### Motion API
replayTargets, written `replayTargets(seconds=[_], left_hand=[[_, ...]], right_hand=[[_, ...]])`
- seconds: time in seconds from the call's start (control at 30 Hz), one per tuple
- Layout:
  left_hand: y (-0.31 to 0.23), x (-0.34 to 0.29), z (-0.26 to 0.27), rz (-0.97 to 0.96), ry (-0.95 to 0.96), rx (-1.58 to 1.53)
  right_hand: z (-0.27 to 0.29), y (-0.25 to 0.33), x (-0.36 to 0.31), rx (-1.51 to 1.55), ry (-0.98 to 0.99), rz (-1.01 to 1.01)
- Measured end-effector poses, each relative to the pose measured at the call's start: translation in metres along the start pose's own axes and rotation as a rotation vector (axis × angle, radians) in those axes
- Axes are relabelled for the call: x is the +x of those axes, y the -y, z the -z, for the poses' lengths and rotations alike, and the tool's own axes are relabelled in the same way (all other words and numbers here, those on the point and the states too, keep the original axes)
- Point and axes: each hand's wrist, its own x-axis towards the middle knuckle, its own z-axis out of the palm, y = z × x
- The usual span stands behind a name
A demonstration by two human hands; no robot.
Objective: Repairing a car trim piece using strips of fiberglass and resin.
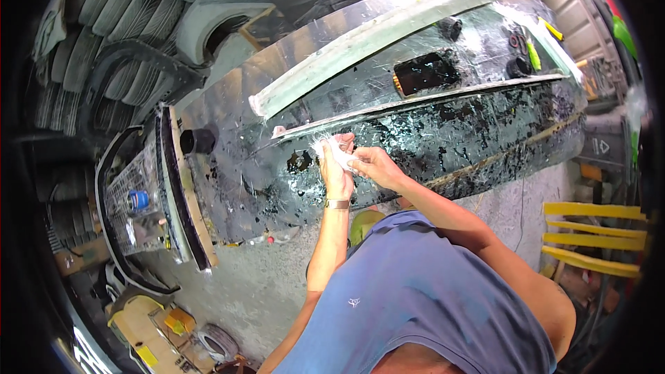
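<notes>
Over the near edge of a dark, stained workbench (249,180), both hands meet around a wad of white frayed fibres (345,161), perhaps glass fibre. It lies across my left hand (335,174), whose fingers curl about it and whose wrist wears a metal-coloured band. From the right, my right hand (377,168) pinches the wad's lower end between thumb and fingers. Just beyond the hands runs a thin pale strip (415,102) along the bench. Behind that lies a long, broad whitish-green moulding (346,48).
A dark rectangular container (427,73) and scissors (517,42) sit on the bench's far side. Dark curved trims (181,190) stand at its left end, by a wire basket (128,201). Yellow bars (592,239) jut in at right. Stacked dark curved parts (131,7) fill the back left.
</notes>
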Motion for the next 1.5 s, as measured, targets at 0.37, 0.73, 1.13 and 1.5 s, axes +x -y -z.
replayTargets(seconds=[0.37,0.73,1.13,1.5], left_hand=[[-0.017,0.024,0.078,-0.221,-0.235,-0.263],[0.027,0.005,0.036,0.091,0.099,-0.529],[-0.007,0.024,0.041,-0.035,0.461,0.751],[0.026,0.062,0.059,0.017,0.614,0.769]], right_hand=[[0.018,0.015,-0.037,-0.284,-0.041,0.144],[0.020,-0.011,0.001,0.024,0.105,-0.126],[0.074,0.032,0.018,-0.472,0.187,-0.173],[0.045,-0.014,0.013,0.110,-0.260,-0.160]])
